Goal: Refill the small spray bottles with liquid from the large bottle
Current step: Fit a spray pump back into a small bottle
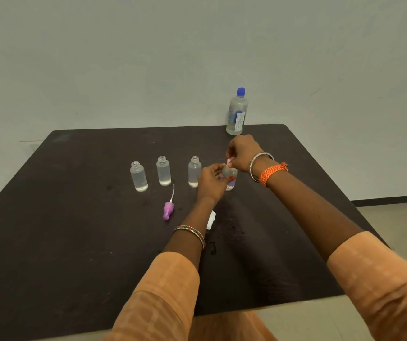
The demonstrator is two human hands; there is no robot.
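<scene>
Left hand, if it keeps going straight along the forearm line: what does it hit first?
The left hand already grips the small labelled bottle. Beyond it, probably the right hand, then the large bottle; depth is unclear.

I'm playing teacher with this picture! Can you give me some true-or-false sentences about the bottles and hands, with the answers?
1. Three small bottles stand open in a row, no tops on. True.
2. The big bottle has a red cap. False: its cap is blue.
3. A purple spray top lies on the table. True.
4. The left hand is holding the big bottle. False: it holds a small bottle with a picture on it.
5. The right hand pinches the pink top of that small bottle. True.
6. The big bottle lies on its side. False: it stands upright.
</scene>
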